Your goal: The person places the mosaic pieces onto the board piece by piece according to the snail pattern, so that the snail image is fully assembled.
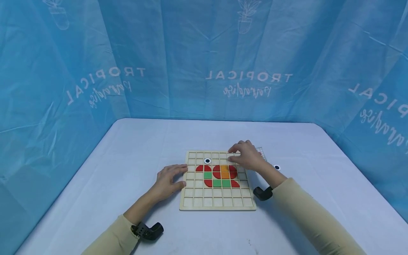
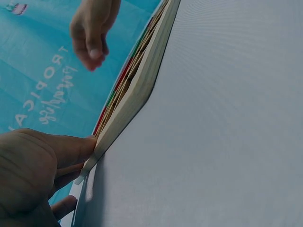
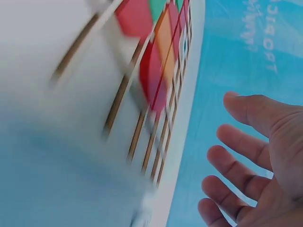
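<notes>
A pale wooden grid board [image 1: 217, 202] lies on the table with coloured pieces in its cells. Red quarter-rounds [image 1: 232, 172], orange squares [image 1: 224, 171] and green squares [image 1: 221, 183] form a pattern across the middle rows. A white eye piece [image 1: 207, 161] sits near the top. My left hand [image 1: 168, 180] rests at the board's left edge, its thumb and fingertips touching the side. Above the upper right part of the board is my right hand [image 1: 247, 154]. In the right wrist view its fingers [image 3: 236, 165] are spread and loosely bent, holding nothing.
A second eye piece [image 1: 277, 167] lies on the white table [image 1: 149, 141] right of the board, by the right forearm. Partly hidden behind the right hand is a small printed card [image 1: 261, 153]. Blue curtains [image 1: 191, 53] hang around the table.
</notes>
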The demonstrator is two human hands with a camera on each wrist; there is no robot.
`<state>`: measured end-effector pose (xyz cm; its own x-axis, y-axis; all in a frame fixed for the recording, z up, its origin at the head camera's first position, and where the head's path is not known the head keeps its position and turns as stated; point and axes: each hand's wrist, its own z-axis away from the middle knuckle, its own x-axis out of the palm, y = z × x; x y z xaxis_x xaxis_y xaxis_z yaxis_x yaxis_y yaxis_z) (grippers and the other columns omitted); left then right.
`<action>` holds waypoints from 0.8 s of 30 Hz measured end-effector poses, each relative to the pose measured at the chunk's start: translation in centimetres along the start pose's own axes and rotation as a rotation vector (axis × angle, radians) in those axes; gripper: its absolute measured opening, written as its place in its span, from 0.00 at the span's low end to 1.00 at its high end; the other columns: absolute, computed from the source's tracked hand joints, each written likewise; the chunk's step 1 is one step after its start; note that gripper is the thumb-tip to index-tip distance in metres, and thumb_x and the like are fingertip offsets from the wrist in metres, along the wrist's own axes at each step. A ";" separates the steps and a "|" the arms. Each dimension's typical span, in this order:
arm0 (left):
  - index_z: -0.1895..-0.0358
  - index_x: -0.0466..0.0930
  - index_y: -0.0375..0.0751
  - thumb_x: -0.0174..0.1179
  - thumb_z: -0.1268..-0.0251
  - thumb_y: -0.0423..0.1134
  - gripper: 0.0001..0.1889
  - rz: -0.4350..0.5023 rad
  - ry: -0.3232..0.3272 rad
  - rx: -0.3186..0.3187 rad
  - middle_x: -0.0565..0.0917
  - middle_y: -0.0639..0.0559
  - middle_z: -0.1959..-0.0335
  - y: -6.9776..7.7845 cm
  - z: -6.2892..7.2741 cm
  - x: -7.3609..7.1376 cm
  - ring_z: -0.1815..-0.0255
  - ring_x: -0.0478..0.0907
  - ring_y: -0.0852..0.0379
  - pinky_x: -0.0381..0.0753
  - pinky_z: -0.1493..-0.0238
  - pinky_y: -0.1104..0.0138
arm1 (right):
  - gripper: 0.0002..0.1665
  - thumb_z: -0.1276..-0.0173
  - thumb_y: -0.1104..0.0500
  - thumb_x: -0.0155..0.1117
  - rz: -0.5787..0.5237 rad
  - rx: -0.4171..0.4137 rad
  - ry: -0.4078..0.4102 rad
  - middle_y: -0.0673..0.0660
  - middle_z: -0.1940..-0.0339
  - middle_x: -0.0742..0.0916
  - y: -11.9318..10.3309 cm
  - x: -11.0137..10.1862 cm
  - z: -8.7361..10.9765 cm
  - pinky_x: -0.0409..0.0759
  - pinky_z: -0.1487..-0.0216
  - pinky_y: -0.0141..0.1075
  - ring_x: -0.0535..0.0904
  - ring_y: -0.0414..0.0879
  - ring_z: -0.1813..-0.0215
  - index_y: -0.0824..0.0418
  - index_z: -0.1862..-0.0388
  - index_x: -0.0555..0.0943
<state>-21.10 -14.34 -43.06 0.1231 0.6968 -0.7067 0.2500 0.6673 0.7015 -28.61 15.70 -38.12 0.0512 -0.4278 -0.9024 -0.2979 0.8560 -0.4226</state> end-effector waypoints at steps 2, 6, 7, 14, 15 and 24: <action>0.38 0.73 0.42 0.63 0.42 0.38 0.26 0.003 0.002 0.000 0.70 0.49 0.32 0.0 0.0 0.0 0.28 0.54 0.43 0.43 0.30 0.44 | 0.20 0.41 0.50 0.68 -0.004 0.020 0.021 0.56 0.55 0.83 1.5 -0.8 0.8 0.74 0.55 0.44 0.70 0.51 0.50 0.57 0.52 0.83; 0.38 0.73 0.42 0.63 0.42 0.38 0.26 0.002 -0.002 -0.001 0.69 0.49 0.32 -0.1 -0.1 -0.1 0.28 0.54 0.43 0.43 0.30 0.44 | 0.20 0.41 0.51 0.68 -0.028 0.076 0.057 0.58 0.55 0.82 4.7 -2.0 2.5 0.73 0.57 0.43 0.70 0.52 0.51 0.59 0.52 0.83; 0.38 0.73 0.42 0.63 0.42 0.38 0.26 0.004 -0.002 -0.002 0.69 0.49 0.32 -0.1 -0.1 0.0 0.28 0.54 0.43 0.43 0.30 0.44 | 0.20 0.41 0.51 0.68 -0.030 0.090 0.065 0.59 0.55 0.82 5.5 -2.2 2.9 0.73 0.56 0.44 0.70 0.52 0.51 0.59 0.52 0.83; 0.38 0.73 0.42 0.63 0.42 0.38 0.26 0.001 0.010 0.004 0.70 0.49 0.32 -0.1 0.0 0.1 0.28 0.55 0.43 0.43 0.30 0.43 | 0.22 0.39 0.52 0.65 -0.018 0.209 0.067 0.64 0.51 0.81 9.9 -3.1 5.3 0.74 0.54 0.48 0.69 0.57 0.47 0.64 0.49 0.81; 0.38 0.73 0.42 0.63 0.42 0.37 0.26 0.002 0.010 0.003 0.70 0.49 0.32 0.0 0.0 0.1 0.28 0.55 0.42 0.43 0.30 0.43 | 0.23 0.39 0.52 0.65 -0.017 0.222 0.062 0.64 0.51 0.81 10.3 -3.1 5.5 0.75 0.54 0.48 0.69 0.57 0.47 0.64 0.49 0.81; 0.38 0.74 0.42 0.63 0.42 0.37 0.26 0.005 0.009 0.005 0.70 0.49 0.32 0.0 0.0 0.0 0.27 0.54 0.42 0.43 0.30 0.42 | 0.23 0.41 0.53 0.67 -0.009 0.295 0.030 0.64 0.53 0.81 13.0 -3.0 6.5 0.72 0.60 0.42 0.69 0.54 0.53 0.63 0.50 0.81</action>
<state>-21.10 -14.32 -43.07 0.1155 0.7028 -0.7020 0.2545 0.6621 0.7048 -26.41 30.02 -41.44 0.0233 -0.4406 -0.8974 -0.0072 0.8976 -0.4408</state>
